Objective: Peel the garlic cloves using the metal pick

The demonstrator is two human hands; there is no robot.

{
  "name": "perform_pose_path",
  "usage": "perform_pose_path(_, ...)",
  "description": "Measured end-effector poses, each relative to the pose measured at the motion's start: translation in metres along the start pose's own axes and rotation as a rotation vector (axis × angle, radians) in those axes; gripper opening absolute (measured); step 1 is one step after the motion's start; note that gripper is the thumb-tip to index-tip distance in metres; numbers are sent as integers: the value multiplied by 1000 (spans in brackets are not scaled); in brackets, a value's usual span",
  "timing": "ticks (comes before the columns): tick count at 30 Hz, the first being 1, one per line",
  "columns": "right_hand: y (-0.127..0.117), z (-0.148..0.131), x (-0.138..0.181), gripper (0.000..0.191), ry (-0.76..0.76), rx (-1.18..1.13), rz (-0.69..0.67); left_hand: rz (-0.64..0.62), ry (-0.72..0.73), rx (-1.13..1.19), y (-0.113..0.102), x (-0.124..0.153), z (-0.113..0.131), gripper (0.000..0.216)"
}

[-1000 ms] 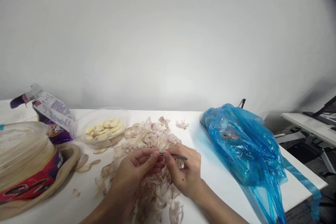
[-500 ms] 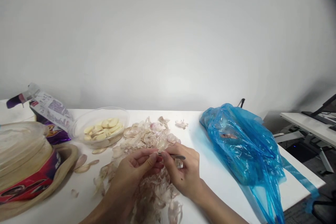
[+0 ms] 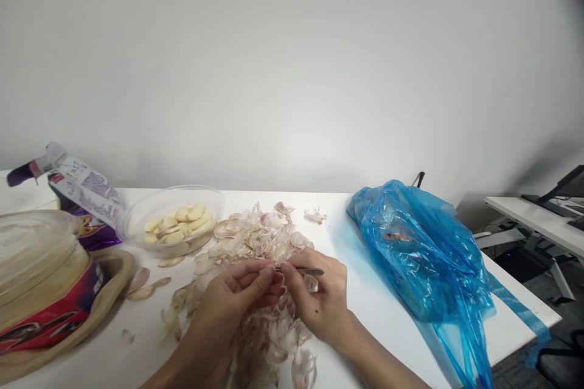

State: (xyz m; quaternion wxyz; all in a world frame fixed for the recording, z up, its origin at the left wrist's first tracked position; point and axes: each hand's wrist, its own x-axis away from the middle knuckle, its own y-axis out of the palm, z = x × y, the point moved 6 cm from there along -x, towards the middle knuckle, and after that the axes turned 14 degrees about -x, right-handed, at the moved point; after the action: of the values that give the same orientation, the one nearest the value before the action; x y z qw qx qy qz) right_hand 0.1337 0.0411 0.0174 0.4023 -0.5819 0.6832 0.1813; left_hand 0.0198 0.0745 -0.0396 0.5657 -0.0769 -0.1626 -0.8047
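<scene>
My left hand (image 3: 232,307) and my right hand (image 3: 317,301) meet fingertip to fingertip over a heap of garlic skins (image 3: 255,243) on the white table (image 3: 365,298). The left fingers are curled and pinched round a small piece that is mostly hidden, likely a garlic clove. The right hand pinches a thin metal tool (image 3: 303,270), its tip against what the left hand holds. A clear bowl (image 3: 171,222) with peeled garlic cloves stands to the left behind the skins.
A crumpled blue plastic bag (image 3: 420,255) lies on the right, hanging over the table edge. A large tub with a red label (image 3: 41,292) and a purple and white packet (image 3: 82,194) stand at the left. Loose cloves (image 3: 143,285) lie near the tub. Another desk (image 3: 538,219) stands far right.
Both hands stay pinched together over the skins with only slight finger shifts. The view has drifted a little, so things sit slightly more to the left.
</scene>
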Motion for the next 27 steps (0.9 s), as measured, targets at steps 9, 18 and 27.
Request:
perform_pose_path(9,1,0,-1,14,-3,1,7,-12,13,-10,0,-1,-1,14)
perform_pose_path(18,0,0,0,15,-9,17,8,0,-13,10,0,1,-1,14)
perform_pose_path(27,0,1,1,13,-12,-2,13,-22,-9,8,2,0,-2,12)
